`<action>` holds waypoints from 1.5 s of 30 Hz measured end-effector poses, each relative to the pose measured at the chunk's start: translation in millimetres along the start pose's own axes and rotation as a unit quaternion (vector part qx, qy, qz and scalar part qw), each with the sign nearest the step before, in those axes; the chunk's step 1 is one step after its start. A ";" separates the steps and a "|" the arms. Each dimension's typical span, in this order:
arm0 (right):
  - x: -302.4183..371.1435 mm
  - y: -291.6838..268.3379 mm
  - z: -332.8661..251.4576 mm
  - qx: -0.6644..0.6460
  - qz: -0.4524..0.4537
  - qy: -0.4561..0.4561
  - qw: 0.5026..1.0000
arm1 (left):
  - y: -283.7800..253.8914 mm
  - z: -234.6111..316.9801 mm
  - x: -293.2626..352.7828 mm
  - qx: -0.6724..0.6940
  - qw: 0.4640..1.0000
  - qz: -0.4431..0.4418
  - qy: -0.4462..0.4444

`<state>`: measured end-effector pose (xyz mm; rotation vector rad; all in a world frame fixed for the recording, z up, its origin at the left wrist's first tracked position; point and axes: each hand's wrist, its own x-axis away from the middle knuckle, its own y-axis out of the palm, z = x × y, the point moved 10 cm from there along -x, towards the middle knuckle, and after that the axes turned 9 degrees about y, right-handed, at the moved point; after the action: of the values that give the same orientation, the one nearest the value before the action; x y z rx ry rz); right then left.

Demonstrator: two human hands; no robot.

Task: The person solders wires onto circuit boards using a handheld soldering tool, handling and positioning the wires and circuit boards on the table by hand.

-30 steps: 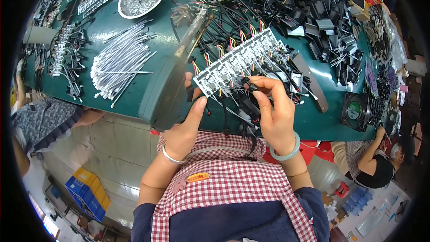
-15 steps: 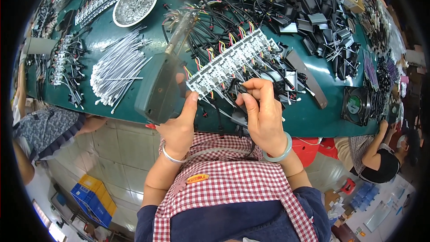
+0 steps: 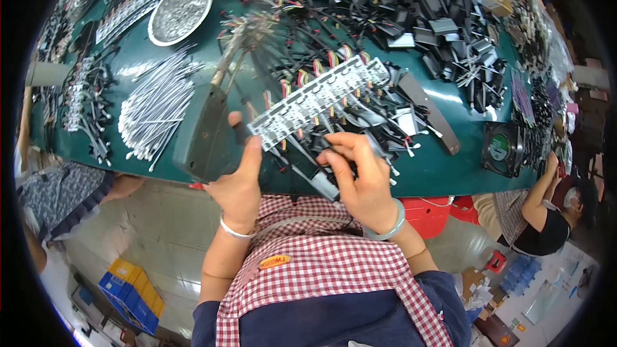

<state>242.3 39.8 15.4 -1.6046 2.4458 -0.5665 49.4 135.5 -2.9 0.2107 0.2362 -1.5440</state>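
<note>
A long white strip of joined circuit boards (image 3: 318, 99) lies slanted before me, with coloured wires and black cables along its edges. My left hand (image 3: 239, 186) grips its near left end, thumb on top; some of its fingers are hidden underneath. Below the strip my right hand (image 3: 363, 183) is closed, thumb and forefinger pinching a black cable (image 3: 319, 148). Beside my left hand rises a dark green tool (image 3: 204, 132) with a long metal shaft. Whether my left hand touches that tool I cannot tell.
White cable ties (image 3: 154, 106) lie left of the tool, with a round bowl (image 3: 180, 16) behind them. Black housings (image 3: 440, 26) heap up at the back right. A flat grey bar (image 3: 432, 114) and a black fan (image 3: 503, 148) lie right. Other people sit at both sides.
The whole view has shifted a little. My right hand has drawn the black cable slightly down and nearer me. The left hand keeps its grip on the strip's end.
</note>
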 end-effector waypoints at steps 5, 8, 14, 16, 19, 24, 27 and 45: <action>5.3 5.1 -1.7 0.009 0.015 -0.038 0.999 | -5.6 -0.9 0.5 -0.001 1.000 0.010 -0.010; 7.4 2.8 -6.7 0.020 0.029 -0.058 0.998 | -4.6 -4.9 1.2 0.017 1.000 0.013 -0.003; 2.3 -9.8 -19.0 0.058 0.032 -0.102 0.993 | -4.8 -5.1 1.1 0.019 1.000 0.020 -0.012; -3.7 -32.5 -19.7 0.098 0.102 -0.128 0.982 | -4.4 -7.0 0.8 0.019 0.999 0.022 -0.021; -19.8 -68.2 -22.0 0.183 0.206 -0.155 0.949 | -4.8 -6.2 -0.2 0.042 0.998 0.034 -0.021; -67.5 -86.8 -20.7 0.238 0.160 -0.159 0.945 | -5.1 -5.9 1.8 0.046 0.998 0.029 -0.020; -92.5 -70.4 -6.8 0.188 0.048 -0.087 0.977 | -3.4 -4.1 2.3 0.014 1.000 0.010 -0.015; -95.8 -61.0 -14.2 0.106 0.039 -0.091 0.989 | -2.7 0.9 1.2 -0.024 0.999 0.020 0.024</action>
<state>328.6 108.6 45.8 -1.4046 2.2225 -0.6149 46.7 134.0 -2.4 0.2146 0.3043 -1.4925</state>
